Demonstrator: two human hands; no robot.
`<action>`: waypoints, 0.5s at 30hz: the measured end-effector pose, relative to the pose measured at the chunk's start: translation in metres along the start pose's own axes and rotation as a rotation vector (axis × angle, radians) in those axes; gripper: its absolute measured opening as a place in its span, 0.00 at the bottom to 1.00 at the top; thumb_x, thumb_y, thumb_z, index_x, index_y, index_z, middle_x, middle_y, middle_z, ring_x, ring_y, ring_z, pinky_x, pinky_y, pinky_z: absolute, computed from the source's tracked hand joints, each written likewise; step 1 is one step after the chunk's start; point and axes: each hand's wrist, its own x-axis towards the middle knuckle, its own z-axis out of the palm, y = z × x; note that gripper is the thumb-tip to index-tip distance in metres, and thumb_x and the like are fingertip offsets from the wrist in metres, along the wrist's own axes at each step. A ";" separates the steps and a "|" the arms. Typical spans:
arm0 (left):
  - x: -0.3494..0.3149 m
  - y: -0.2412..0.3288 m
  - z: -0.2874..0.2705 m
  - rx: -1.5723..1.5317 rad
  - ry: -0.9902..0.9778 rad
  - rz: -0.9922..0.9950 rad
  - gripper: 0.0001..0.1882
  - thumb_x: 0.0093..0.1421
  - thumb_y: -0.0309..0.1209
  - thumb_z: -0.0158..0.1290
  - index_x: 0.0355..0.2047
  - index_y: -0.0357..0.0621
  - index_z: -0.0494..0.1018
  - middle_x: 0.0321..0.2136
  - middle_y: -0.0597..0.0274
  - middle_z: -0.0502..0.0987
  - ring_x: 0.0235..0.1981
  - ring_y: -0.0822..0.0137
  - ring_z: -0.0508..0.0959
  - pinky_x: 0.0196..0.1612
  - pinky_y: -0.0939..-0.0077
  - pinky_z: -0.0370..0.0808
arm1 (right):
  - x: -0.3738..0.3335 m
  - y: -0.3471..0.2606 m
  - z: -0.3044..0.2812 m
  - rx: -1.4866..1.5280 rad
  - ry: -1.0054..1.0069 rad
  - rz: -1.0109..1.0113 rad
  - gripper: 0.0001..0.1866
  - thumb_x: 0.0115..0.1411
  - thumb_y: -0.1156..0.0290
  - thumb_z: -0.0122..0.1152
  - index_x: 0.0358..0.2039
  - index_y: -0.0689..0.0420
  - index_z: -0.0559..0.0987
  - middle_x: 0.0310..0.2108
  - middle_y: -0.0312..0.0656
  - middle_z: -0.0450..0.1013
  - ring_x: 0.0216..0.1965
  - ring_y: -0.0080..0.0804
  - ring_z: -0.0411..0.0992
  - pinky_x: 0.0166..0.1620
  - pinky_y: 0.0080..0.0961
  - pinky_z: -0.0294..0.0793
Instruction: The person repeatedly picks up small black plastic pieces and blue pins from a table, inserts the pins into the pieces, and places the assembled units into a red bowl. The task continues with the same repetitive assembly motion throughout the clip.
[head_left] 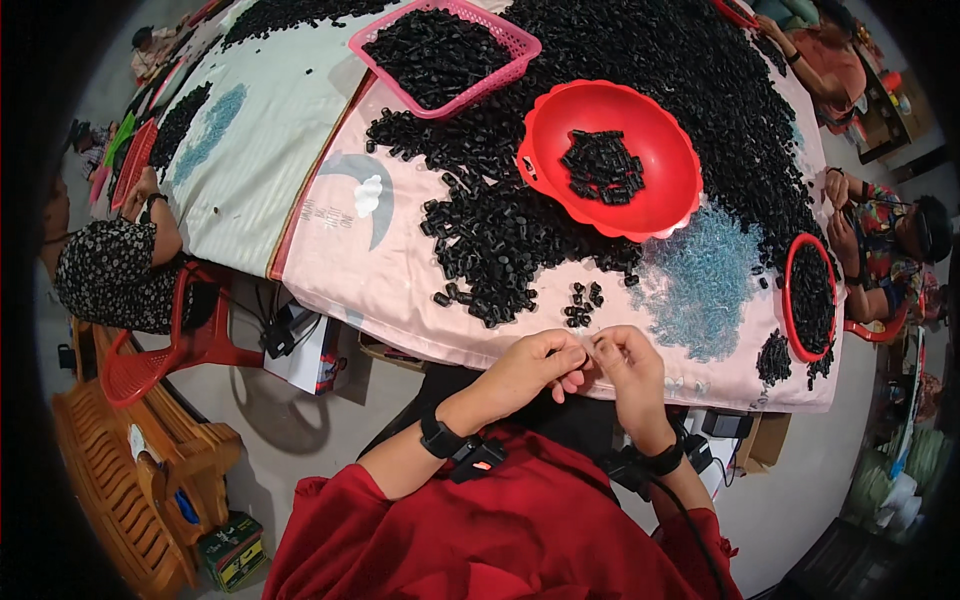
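Observation:
My left hand [535,365] and my right hand [627,365] meet at the table's near edge, fingertips pinched together around something very small that I cannot make out. Just beyond them lies a little cluster of black plastic pieces [581,303]. Farther out spreads a big heap of the same black pieces [520,235], and beside it a patch of small clear blue pieces [705,275]. A red round bowl [655,205] with some black pieces in it sits on the heap.
A pink mesh basket [520,45] full of black pieces stands at the far side. A small red basket [795,300] is at the right. Other people sit at the left [110,270] and right [885,240]. A red chair [160,355] and wooden bench [120,470] stand at my left.

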 end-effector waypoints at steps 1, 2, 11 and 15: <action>-0.001 0.001 0.000 -0.010 0.004 0.006 0.19 0.78 0.43 0.51 0.48 0.36 0.78 0.38 0.62 0.82 0.36 0.74 0.81 0.36 0.79 0.80 | 0.004 0.005 -0.002 -0.020 0.049 -0.011 0.06 0.70 0.73 0.64 0.45 0.61 0.83 0.37 0.38 0.78 0.39 0.25 0.73 0.46 0.23 0.72; -0.002 0.003 0.000 -0.019 0.008 0.012 0.19 0.78 0.42 0.51 0.49 0.36 0.78 0.38 0.62 0.82 0.36 0.74 0.80 0.37 0.79 0.80 | 0.011 0.014 -0.007 -0.041 0.099 -0.022 0.06 0.70 0.74 0.64 0.44 0.61 0.83 0.37 0.41 0.78 0.40 0.27 0.75 0.46 0.24 0.73; -0.010 -0.002 -0.008 -0.112 0.030 0.025 0.16 0.78 0.38 0.52 0.51 0.37 0.78 0.40 0.61 0.82 0.39 0.74 0.80 0.39 0.79 0.79 | 0.035 0.015 -0.018 -1.264 0.208 -0.678 0.10 0.62 0.72 0.70 0.45 0.52 0.85 0.34 0.35 0.76 0.41 0.34 0.74 0.55 0.42 0.58; -0.010 -0.004 -0.009 -0.111 0.026 0.013 0.15 0.78 0.37 0.52 0.51 0.36 0.78 0.40 0.61 0.82 0.38 0.75 0.79 0.39 0.80 0.78 | 0.046 0.009 -0.013 -1.192 0.248 -0.709 0.09 0.62 0.71 0.70 0.43 0.52 0.83 0.35 0.35 0.75 0.42 0.35 0.73 0.55 0.42 0.58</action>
